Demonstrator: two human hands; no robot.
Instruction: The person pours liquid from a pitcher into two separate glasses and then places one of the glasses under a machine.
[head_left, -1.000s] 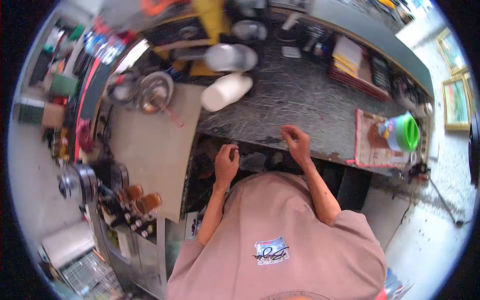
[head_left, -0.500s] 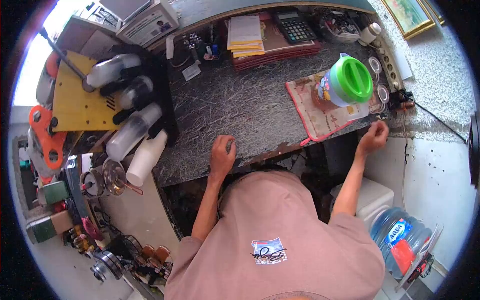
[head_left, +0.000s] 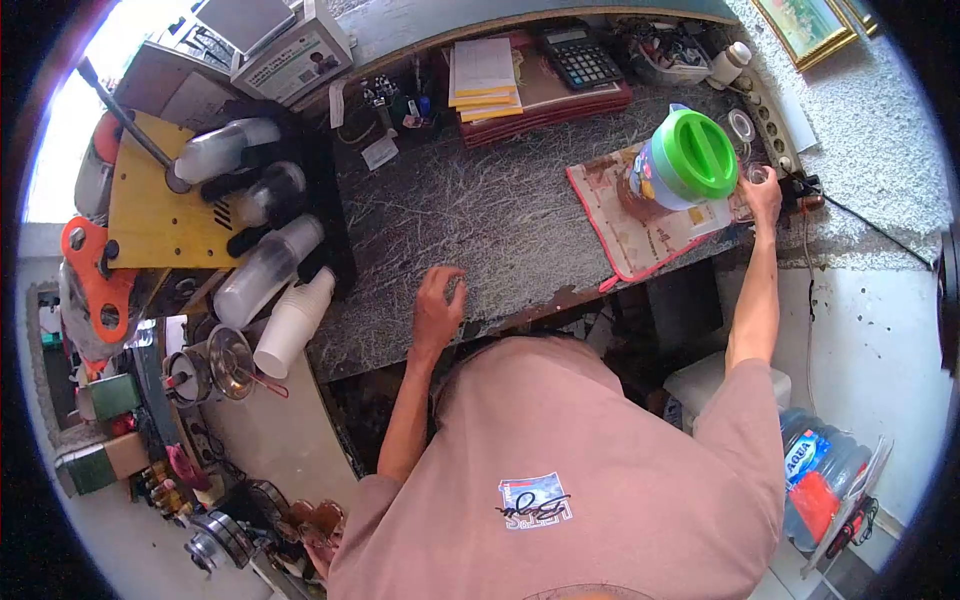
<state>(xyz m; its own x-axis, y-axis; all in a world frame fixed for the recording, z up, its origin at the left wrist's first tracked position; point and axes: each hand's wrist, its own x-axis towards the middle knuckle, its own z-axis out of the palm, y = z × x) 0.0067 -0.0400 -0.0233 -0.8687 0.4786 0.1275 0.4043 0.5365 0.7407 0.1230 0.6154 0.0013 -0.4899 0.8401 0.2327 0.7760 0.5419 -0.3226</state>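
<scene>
So, well left of the green-lidded pitcher (head_left: 692, 155), my left hand (head_left: 437, 308) is just hanging by the counter (head_left: 500, 215) edge, fingers loosely curled, nothing in it that I can see. Just right of the pitcher, my right hand (head_left: 763, 202) has its fingers at a clear glass (head_left: 757, 174); can't tell if they're closed on it. I'd call this the grabbing step, which calls for a snug grip without bumping the pitcher. Glass seems mouth-up, long axis roughly upright, mostly hidden though.
</scene>
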